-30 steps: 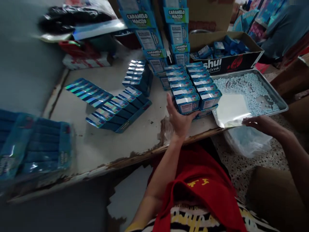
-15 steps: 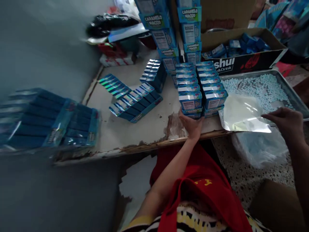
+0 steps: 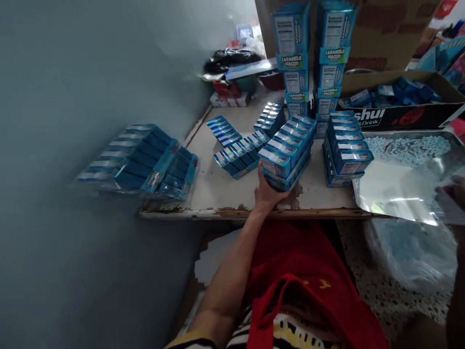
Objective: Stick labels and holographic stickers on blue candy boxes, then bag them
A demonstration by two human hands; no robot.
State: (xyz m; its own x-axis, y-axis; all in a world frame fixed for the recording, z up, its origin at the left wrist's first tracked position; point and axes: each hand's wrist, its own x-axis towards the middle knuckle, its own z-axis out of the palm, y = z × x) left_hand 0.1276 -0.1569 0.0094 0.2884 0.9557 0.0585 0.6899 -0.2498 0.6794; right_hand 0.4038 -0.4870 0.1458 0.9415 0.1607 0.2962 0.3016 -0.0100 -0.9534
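Observation:
My left hand [image 3: 267, 193] grips the near end of a row of small blue candy boxes [image 3: 289, 150] held in a blue tray, swung a little leftward on the worn white table [image 3: 225, 191]. A second row of the same boxes [image 3: 347, 148] stands just to its right. My right hand [image 3: 450, 196] is blurred at the right edge, over a shiny clear plastic bag [image 3: 395, 191] lying on the metal tray [image 3: 454, 140]. Its fingers cannot be made out.
Pale blue candies [image 3: 410, 148] fill the far part of the metal tray. Tall stacks of "Caramelo Macizo" cartons [image 3: 312, 58] rise behind. A cardboard box of blue packs [image 3: 395, 104] sits at right. More box rows [image 3: 240, 150] and wrapped blue bundles [image 3: 145, 165] lie left. A plastic sack [image 3: 410, 252] hangs below the table.
The camera view swung to the left. My left hand has pulled one row of boxes away from the other, leftward. My right hand slid to the right edge of the view.

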